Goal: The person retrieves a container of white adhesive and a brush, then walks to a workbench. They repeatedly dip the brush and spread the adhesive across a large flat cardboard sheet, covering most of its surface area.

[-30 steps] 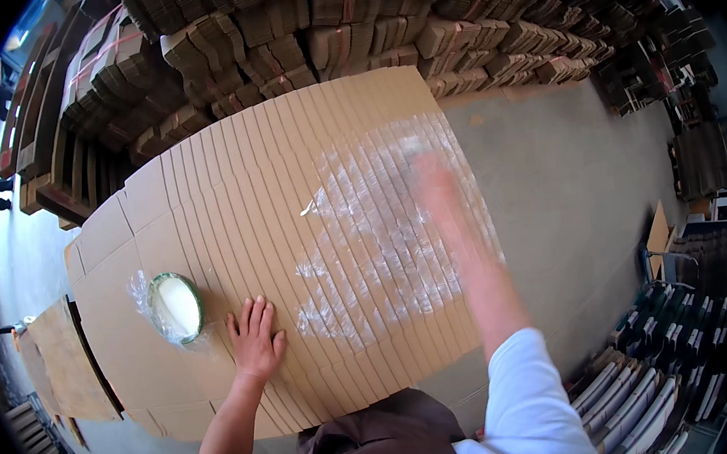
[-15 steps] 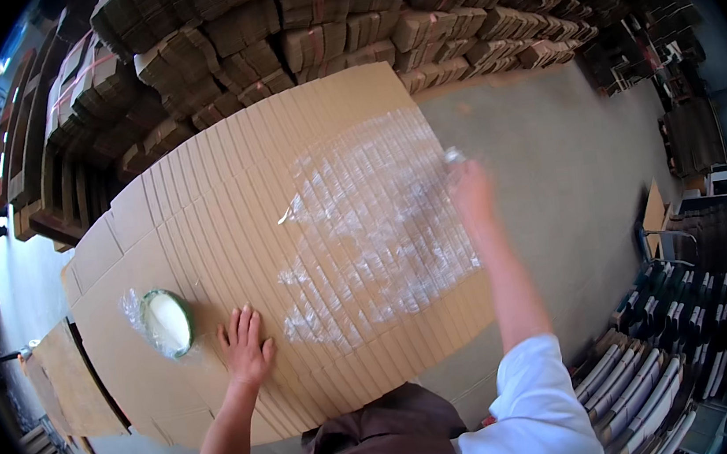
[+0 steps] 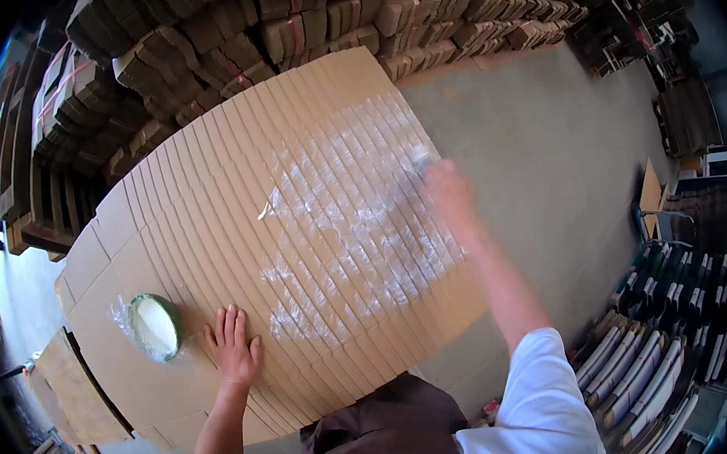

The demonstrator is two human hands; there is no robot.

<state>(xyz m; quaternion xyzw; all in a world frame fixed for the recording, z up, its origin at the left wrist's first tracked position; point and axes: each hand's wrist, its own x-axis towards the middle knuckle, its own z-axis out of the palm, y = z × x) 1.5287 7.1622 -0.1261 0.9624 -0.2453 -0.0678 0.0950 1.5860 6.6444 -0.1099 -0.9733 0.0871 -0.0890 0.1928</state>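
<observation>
Brown cardboard strips (image 3: 198, 169), laid side by side, spread before me. Across their right part lies a patch of shiny, whitish, wet-looking streaks (image 3: 354, 219). Blurred by motion, my right hand (image 3: 451, 195) is closed on what looks like a brush (image 3: 421, 159), its pale end at the patch's right edge. Most of the brush is hidden in my fist. My left hand (image 3: 235, 356) lies flat on the strips, fingers stretched, holding nothing. Left of it stands a green bowl (image 3: 175, 322) lined with clear plastic, containing a white paste (image 3: 156, 327).
Tall stacks of bundled cardboard (image 3: 308, 33) line the far side, with wooden pallets (image 3: 40, 225) at the far left. Rows of boards (image 3: 636, 376) stand at the lower right. Beyond the strips' right edge is grey floor (image 3: 532, 147).
My right hand has swept left and slightly down with the brush, from past the strips' right edge onto the shiny patch. My left hand stays flat; the whole view has shifted slightly.
</observation>
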